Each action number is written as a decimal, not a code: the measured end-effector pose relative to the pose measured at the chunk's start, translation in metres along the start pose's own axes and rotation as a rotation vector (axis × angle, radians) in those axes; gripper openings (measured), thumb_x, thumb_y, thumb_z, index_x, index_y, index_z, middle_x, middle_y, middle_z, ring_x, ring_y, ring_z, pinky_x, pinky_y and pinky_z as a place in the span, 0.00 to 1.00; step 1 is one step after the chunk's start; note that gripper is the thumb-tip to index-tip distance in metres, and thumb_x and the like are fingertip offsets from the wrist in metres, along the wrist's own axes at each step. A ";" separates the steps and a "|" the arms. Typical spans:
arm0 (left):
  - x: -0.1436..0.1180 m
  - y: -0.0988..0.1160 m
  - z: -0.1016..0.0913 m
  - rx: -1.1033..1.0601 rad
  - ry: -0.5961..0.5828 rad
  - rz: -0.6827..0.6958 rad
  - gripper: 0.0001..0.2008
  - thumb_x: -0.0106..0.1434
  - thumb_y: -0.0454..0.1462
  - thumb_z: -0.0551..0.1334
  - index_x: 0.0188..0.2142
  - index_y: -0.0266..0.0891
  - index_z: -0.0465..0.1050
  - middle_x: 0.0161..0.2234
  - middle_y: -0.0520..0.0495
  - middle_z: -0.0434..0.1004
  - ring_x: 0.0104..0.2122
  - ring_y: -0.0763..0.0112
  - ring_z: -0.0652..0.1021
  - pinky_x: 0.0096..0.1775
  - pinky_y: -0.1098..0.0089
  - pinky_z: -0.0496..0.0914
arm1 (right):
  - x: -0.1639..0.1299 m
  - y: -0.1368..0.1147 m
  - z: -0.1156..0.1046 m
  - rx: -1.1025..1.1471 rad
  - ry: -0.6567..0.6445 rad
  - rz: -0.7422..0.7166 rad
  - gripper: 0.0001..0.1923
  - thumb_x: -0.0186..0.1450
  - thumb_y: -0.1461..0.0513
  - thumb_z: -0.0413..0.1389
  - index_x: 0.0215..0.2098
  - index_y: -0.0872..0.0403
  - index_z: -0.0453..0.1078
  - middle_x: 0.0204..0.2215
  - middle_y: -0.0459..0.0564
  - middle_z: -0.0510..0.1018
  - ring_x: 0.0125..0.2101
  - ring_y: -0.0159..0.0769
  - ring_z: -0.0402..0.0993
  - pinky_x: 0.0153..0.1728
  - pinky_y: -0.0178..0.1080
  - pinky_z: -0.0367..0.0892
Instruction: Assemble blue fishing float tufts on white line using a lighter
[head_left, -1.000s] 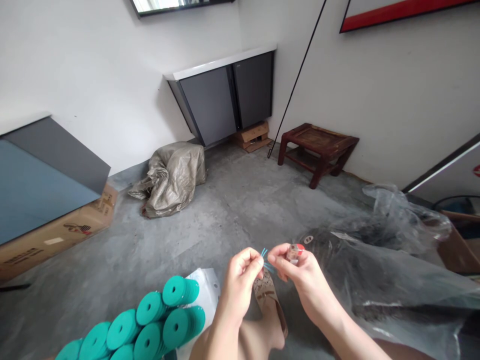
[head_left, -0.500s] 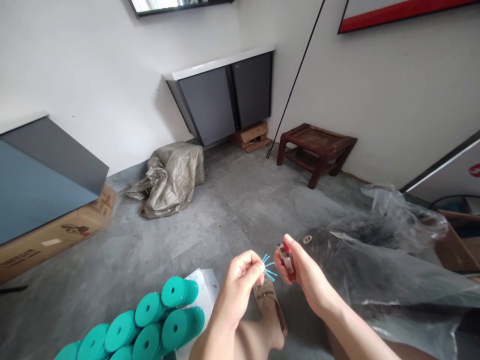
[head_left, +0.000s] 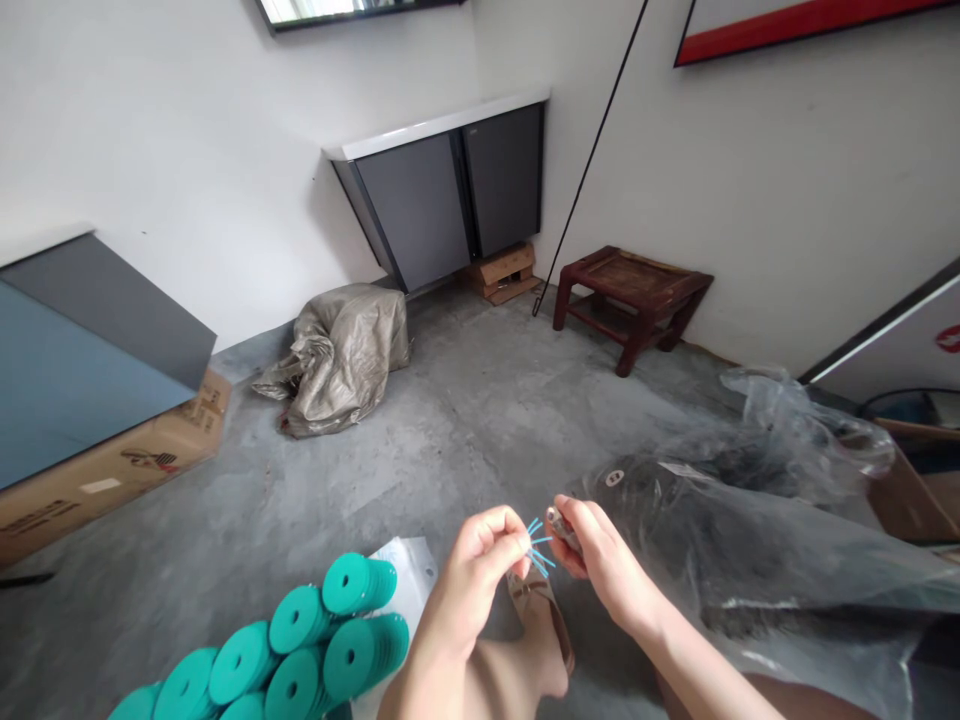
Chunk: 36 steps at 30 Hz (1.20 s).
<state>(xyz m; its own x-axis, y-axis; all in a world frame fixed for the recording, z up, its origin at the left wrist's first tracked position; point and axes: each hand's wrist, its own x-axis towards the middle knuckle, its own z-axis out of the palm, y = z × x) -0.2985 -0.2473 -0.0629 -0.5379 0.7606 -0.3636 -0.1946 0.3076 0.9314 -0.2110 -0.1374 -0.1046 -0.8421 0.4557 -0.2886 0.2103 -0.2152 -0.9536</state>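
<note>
My left hand [head_left: 491,545] pinches several thin light-blue cords [head_left: 538,543] between thumb and fingertips, their ends fanning out to the right. Close beside those ends, my right hand [head_left: 600,545] is wrapped around a lighter [head_left: 556,522]. Its metal top points toward the cords, and the thumb lies along it; most of its body is hidden by the fingers. I cannot make out any flame. Below both hands is a sandalled foot [head_left: 536,610]. To the left of my left arm lie rows of stacked teal discs [head_left: 352,655] with centre holes, partly on a white sheet [head_left: 412,565].
Clear plastic sheeting [head_left: 810,530] covers a dark bundle at the right. A crumpled grey sack [head_left: 349,360] lies on the concrete floor ahead. Farther back stand a wooden stool [head_left: 634,285] and a grey cabinet [head_left: 420,210]. A cardboard box [head_left: 142,465] sits at the left.
My right hand has dropped slightly and turned the lighter, so its metal top now faces the cords and its red side is hidden. My left hand stays nearly still.
</note>
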 end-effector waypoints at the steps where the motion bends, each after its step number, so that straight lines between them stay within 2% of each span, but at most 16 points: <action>1: 0.000 0.000 0.000 0.000 0.000 -0.002 0.08 0.55 0.40 0.57 0.23 0.39 0.63 0.21 0.53 0.62 0.26 0.71 0.65 0.32 0.71 0.60 | -0.001 0.000 0.000 0.004 0.004 0.009 0.24 0.65 0.50 0.39 0.15 0.53 0.50 0.13 0.39 0.51 0.17 0.27 0.48 0.22 0.34 0.48; 20: 0.000 -0.003 -0.003 -0.017 -0.001 0.007 0.09 0.55 0.40 0.58 0.22 0.39 0.63 0.20 0.53 0.63 0.26 0.71 0.66 0.33 0.71 0.61 | -0.004 -0.008 0.004 -0.015 -0.030 0.013 0.23 0.64 0.51 0.39 0.15 0.52 0.49 0.13 0.40 0.52 0.18 0.28 0.49 0.22 0.35 0.49; 24: -0.001 -0.001 -0.002 -0.004 0.005 0.007 0.09 0.54 0.40 0.57 0.22 0.39 0.63 0.21 0.53 0.63 0.26 0.71 0.66 0.32 0.71 0.61 | -0.003 -0.007 0.004 -0.006 -0.025 0.022 0.23 0.64 0.51 0.39 0.15 0.52 0.49 0.14 0.40 0.51 0.18 0.27 0.48 0.22 0.34 0.48; 28: -0.001 0.003 0.000 0.001 -0.036 0.035 0.08 0.53 0.38 0.56 0.20 0.39 0.61 0.19 0.53 0.61 0.24 0.72 0.64 0.30 0.71 0.59 | -0.003 -0.004 0.003 0.018 -0.025 0.031 0.24 0.64 0.51 0.40 0.15 0.53 0.50 0.14 0.40 0.52 0.18 0.27 0.47 0.22 0.34 0.48; 36: 0.001 0.006 0.001 -0.025 -0.064 0.039 0.08 0.51 0.37 0.55 0.19 0.38 0.61 0.17 0.53 0.60 0.22 0.73 0.64 0.29 0.72 0.59 | -0.001 0.007 0.003 0.069 0.036 0.070 0.24 0.62 0.48 0.44 0.15 0.53 0.53 0.15 0.41 0.55 0.19 0.28 0.52 0.23 0.33 0.52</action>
<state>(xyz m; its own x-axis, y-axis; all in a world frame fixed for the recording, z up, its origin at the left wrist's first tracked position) -0.2994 -0.2445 -0.0576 -0.4922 0.8070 -0.3264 -0.1950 0.2632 0.9448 -0.2103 -0.1413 -0.1104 -0.8078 0.4682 -0.3583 0.2323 -0.3059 -0.9233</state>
